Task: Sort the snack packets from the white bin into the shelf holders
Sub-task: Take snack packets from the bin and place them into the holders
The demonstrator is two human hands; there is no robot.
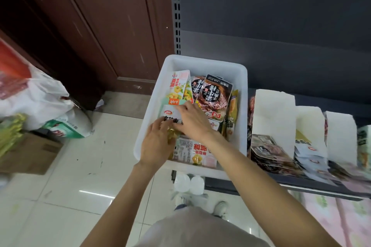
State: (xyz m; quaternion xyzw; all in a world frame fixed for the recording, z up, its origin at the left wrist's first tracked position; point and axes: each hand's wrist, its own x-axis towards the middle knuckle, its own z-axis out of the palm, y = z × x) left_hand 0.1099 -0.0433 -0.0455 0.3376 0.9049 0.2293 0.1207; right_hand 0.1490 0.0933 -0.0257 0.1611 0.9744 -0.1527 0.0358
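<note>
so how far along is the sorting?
Done: white shelf holders already show packets at their fronts. In hand: left hand and right hand both work a white snack packet in the white plastic bin. Left: dark and yellow-green packets remain.

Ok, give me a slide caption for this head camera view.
Both hands reach into the white bin of snack packets, beside white shelf holders.

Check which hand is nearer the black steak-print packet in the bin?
Right. The right hand lies just left of and below the black packet, nearly touching it. The left hand is further down-left, near the white bin's left wall.
</note>
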